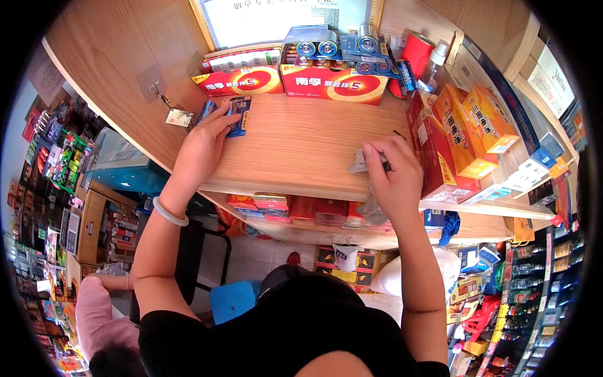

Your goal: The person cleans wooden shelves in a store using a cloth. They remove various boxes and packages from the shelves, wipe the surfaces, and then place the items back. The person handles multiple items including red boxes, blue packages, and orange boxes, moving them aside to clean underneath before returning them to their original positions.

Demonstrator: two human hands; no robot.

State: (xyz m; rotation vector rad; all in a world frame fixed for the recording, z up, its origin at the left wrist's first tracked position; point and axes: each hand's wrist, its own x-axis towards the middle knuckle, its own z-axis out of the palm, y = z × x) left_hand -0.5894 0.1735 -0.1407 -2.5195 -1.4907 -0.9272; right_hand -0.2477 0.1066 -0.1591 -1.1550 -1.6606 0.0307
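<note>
My left hand [201, 141] is at the left end of a wooden shelf [301, 136], its fingers over blue blister packs of batteries [243, 118]. Part of the packs is hidden beneath the fingers. A crumpled grey cloth [360, 162] is gripped in my right hand [395, 174], near the shelf's right side. Some of the cloth hangs past the front edge. Right of this hand stand a red carton [431, 151] and orange battery boxes [454, 132]. A small dark object [399, 135] lies just behind my right hand.
Red battery cartons [334, 85] line the back, with large batteries [327, 47] on top. A spray bottle [432, 66] and red can [417, 52] occupy the back right corner. A tag [179, 117] hangs at the left wall. Another person in pink [96, 311] is at lower left.
</note>
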